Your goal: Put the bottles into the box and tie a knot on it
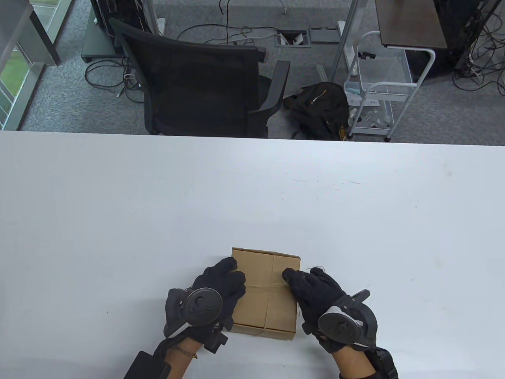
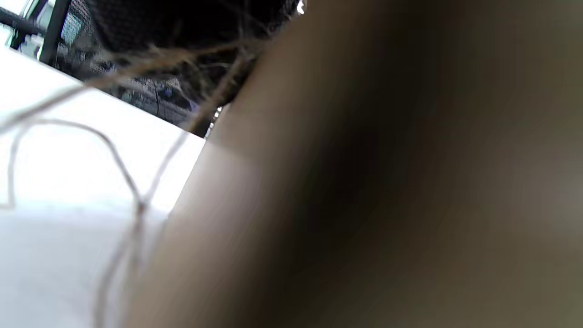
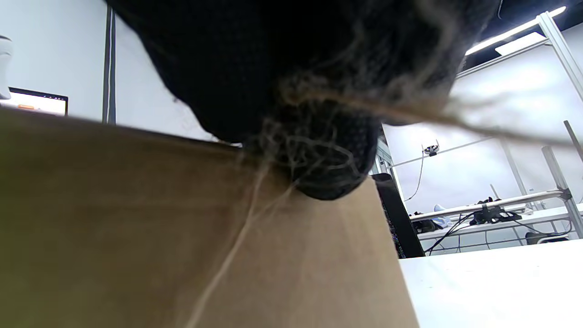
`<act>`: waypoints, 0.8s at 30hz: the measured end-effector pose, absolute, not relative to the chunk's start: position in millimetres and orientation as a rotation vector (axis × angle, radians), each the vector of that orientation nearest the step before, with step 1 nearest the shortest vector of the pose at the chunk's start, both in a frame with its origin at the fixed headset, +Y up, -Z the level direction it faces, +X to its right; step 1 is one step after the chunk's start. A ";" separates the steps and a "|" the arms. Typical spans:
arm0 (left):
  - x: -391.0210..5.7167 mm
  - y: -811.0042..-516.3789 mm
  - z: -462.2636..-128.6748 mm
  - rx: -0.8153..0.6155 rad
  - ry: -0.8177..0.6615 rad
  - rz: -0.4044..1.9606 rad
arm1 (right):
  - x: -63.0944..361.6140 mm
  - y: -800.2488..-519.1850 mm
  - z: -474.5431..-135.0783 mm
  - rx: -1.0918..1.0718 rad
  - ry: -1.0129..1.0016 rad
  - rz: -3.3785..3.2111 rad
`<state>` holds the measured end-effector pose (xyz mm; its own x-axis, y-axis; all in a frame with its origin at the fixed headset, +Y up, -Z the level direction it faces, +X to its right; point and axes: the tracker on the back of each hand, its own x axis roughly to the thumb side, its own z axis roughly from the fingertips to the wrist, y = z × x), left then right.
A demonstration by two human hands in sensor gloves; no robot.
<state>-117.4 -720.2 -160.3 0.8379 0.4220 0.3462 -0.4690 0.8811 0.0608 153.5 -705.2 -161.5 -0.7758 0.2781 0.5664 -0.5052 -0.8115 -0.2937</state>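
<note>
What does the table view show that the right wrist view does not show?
Only the table view shows both hands, the left hand and the right hand, on the closed brown cardboard box, the thin twine crossing on its lid, and the black office chair. Only the right wrist view shows the loose frayed twine strand under the glove and a lit screen behind. Both show the box, the twine and the white table.

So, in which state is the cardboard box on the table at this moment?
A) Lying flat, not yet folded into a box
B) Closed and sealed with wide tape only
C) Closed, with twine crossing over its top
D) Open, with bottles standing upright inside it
C: in the table view the box has its flaps shut and thin twine runs across the top both ways, with no bottles in sight.
</note>
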 end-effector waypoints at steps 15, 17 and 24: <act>-149.7 -712.0 -160.7 0.176 -0.316 0.662 | 169.5 -693.5 -160.7 0.715 -0.460 2.481; -151.7 -713.4 -161.5 0.161 -0.328 0.668 | 171.5 -694.4 -161.5 0.704 -0.458 2.485; -164.2 -714.6 -168.0 0.087 -0.396 0.733 | 176.0 -690.8 -161.4 0.701 -0.477 2.558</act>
<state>-164.2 -714.6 -168.0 0.6729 0.6338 0.3814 -0.6665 0.7432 -0.0592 176.0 -690.8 -161.4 -0.7730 0.3225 0.5463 -0.4978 -0.8422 -0.2072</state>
